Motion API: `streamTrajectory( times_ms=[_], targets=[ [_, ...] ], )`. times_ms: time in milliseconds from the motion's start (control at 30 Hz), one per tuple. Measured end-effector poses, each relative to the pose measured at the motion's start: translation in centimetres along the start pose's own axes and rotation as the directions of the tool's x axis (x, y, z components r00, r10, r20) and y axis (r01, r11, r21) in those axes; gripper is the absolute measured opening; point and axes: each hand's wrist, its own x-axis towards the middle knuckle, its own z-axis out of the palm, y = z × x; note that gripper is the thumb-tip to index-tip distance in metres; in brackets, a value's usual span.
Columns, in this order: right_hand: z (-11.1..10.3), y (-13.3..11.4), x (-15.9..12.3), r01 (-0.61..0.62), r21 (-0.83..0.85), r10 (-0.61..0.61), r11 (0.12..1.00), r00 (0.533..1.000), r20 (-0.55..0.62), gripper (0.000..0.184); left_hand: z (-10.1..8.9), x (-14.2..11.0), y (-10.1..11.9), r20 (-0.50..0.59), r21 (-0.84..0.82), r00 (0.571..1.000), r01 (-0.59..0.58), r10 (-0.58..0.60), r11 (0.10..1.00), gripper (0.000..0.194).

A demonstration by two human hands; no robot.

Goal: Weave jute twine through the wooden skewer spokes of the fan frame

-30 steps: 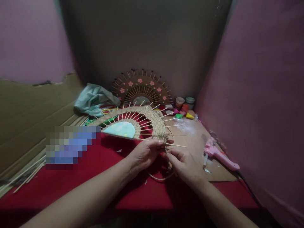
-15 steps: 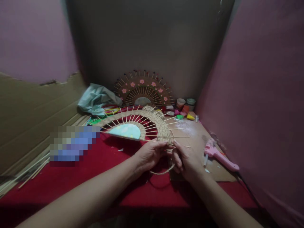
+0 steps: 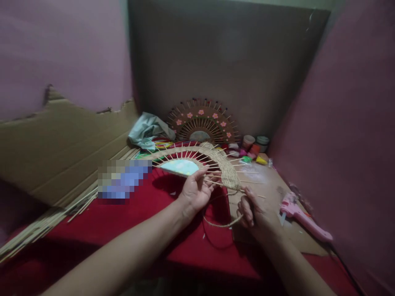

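A half-round fan of thin sticks (image 3: 230, 172), woven with tan twine in an outer band, is tilted above the table. Its inner half-disc (image 3: 180, 166) is pale blue-green. My left hand (image 3: 197, 189) grips the fan near its lower inner edge, thumb on top and fingers beneath the sticks. At the right end of the woven band, my right hand (image 3: 251, 207) is closed, its thumb and forefinger by the last stick. A loop of twine (image 3: 220, 225) hangs from the right hand's curled fingers and curves back toward the fan.
A pink glue gun (image 3: 304, 218) lies on a cardboard sheet (image 3: 277, 234) at the right. Behind stand a finished-looking flowered fan (image 3: 201, 112), small tubs (image 3: 262, 142) and a pale cloth (image 3: 149, 129). Loose sticks (image 3: 40, 226) line the left edge of the red cloth (image 3: 148, 230).
My left hand has shifted from the fan's right end to its inner edge. The right hand has moved apart from it, still with the twine. The view has turned left.
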Motion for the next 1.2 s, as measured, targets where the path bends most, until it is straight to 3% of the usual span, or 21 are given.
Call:
streamTrajectory(
  times_ms=[233, 433, 500, 633, 733, 867, 967, 1100, 1200],
  targets=[
    [0.4, -0.6, -0.3, 0.012, -0.008, -0.012, 1.0, 1.0, 0.01, 0.03, 0.0, -0.3, 1.2, 0.02, -0.018, 1.0, -0.017, 0.017, 1.0, 0.012],
    [0.7, -0.8, -0.4, 0.068, 0.011, -0.069, 0.998, 0.997, 0.027, 0.028, 0.7, -0.6, 2.1, 0.171, 0.009, 0.983, -0.072, 0.07, 0.997, 0.023],
    [0.6, -0.9, -0.3, 0.089, 0.036, -0.09, 0.995, 0.996, 0.024, 0.027, 0.8, -0.4, 3.1, 0.13, -0.03, 0.982, -0.132, 0.135, 0.991, 0.021],
    [0.1, -1.0, -0.2, 0.059, 0.099, -0.057, 0.993, 0.998, -0.021, 0.026, 0.5, 0.2, 6.0, -0.056, -0.081, 0.956, -0.292, 0.288, 0.953, 0.016],
    [-0.6, -1.2, -0.1, 0.025, 0.144, -0.012, 0.989, 0.996, -0.088, 0.026, -0.1, 0.2, 8.1, 0.039, -0.075, 0.951, -0.305, 0.308, 0.95, 0.021],
    [-1.8, -2.0, 0.8, 0.045, 0.202, -0.019, 0.978, 0.992, -0.128, 0.034, -0.8, 0.2, 9.8, 0.083, -0.054, 0.897, -0.432, 0.435, 0.901, 0.027],
    [-2.2, -2.3, 1.5, 0.071, 0.211, -0.054, 0.975, 0.995, -0.089, 0.042, -0.9, 0.3, 9.2, 0.151, -0.036, 0.862, -0.485, 0.484, 0.874, 0.036],
    [-1.6, -1.6, 2.2, 0.061, 0.175, -0.06, 0.983, 0.998, -0.013, 0.027, 0.1, 0.0, 6.8, 0.279, -0.024, 0.822, -0.51, 0.496, 0.86, 0.038],
    [-0.3, -1.2, 2.5, 0.03, 0.145, -0.029, 0.989, 0.999, -0.014, 0.032, 0.8, -0.8, 5.4, 0.367, 0.002, 0.781, -0.544, 0.505, 0.839, 0.038]
  ],
)
